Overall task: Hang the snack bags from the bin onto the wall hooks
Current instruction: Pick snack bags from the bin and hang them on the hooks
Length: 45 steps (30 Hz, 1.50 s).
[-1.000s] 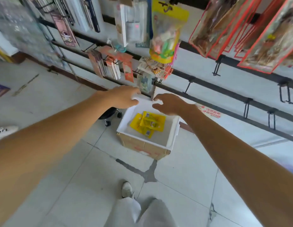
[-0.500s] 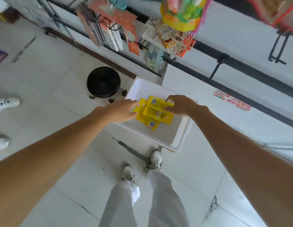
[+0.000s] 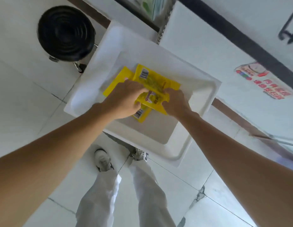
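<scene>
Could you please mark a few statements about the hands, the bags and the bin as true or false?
1. The left hand and the right hand both hold the top bag. True.
2. The bin is blue. False: it is white.
3. A black stool stands left of the bin. True.
4. The top bag hangs on a hook. False: it lies in the bin, on a lower bag.
</scene>
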Available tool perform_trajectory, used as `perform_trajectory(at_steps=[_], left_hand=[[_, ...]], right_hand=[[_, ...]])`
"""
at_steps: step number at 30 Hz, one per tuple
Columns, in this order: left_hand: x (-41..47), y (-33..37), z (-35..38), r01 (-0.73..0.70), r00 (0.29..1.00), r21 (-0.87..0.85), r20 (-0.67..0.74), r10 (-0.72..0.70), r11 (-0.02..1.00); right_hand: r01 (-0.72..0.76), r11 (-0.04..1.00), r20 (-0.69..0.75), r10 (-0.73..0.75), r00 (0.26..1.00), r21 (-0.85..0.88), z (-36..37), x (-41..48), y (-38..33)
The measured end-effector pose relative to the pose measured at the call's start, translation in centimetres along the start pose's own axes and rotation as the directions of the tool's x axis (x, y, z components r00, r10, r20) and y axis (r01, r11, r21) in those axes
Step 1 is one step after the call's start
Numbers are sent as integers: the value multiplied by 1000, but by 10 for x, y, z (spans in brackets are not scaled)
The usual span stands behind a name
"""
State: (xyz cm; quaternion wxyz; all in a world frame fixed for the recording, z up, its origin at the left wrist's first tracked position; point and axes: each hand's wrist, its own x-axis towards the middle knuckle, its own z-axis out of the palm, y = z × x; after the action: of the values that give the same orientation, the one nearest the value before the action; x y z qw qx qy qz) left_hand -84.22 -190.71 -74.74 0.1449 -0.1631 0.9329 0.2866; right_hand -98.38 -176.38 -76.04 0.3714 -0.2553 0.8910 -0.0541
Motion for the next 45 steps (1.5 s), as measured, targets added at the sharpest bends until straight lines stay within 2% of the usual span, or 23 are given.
perform_trajectory(at_steps=[3,6,9,11,13,14,15,19,22,25,28,32,35,40,43,45], left_hand=[[3,-12,18,20,1000,9,-8,-20,1000],[-1,-25,24,38,997,35,59,-40,999],[-2,-30,20,31,995,56,90,-36,998],[-2,-29,15,42,994,69,102,-49,997],[-4,-25,10,34,992,70,122,-43,997],[-6,-22,9,24,991,63,128,-32,998],[-9,-19,8,15,991,51,135,-22,999],[-24,-12,5,25,988,17,151,-28,1000],[-38,-9,3,38,992,20,123,-40,999],[-53,-5,-4,66,988,20,142,-69,998],[-67,1,-22,64,994,5,90,-65,998],[-83,9,-60,82,997,-8,13,-82,997],[-97,14,-89,84,996,-9,-23,-85,996],[-115,32,-136,32,994,-65,-103,-39,997],[-119,53,-168,-54,992,33,-110,57,998],[-116,66,-192,-80,989,152,-113,97,985]], right_hand=[[-56,992,-145,73,987,116,19,10,0],[-131,903,-227,240,944,409,25,11,3],[-219,758,-157,389,908,614,21,7,8],[-287,635,-39,448,893,717,16,5,10],[-349,500,137,411,901,793,12,3,10],[-367,469,195,375,906,803,11,2,10],[-375,467,226,345,911,801,11,0,9],[-375,565,248,291,924,734,10,-13,-1],[-391,519,313,235,920,760,5,-26,-13],[-389,519,346,182,920,761,-7,-41,-29],[-367,519,335,158,929,772,-26,-54,-48],[-333,469,309,130,942,818,-59,-71,-76],[-326,482,295,143,945,813,-85,-89,-93],[-342,425,305,155,940,838,-129,-125,-112],[-344,352,313,145,939,871,-156,-143,-124],[-329,362,309,113,944,872,-175,-155,-136]])
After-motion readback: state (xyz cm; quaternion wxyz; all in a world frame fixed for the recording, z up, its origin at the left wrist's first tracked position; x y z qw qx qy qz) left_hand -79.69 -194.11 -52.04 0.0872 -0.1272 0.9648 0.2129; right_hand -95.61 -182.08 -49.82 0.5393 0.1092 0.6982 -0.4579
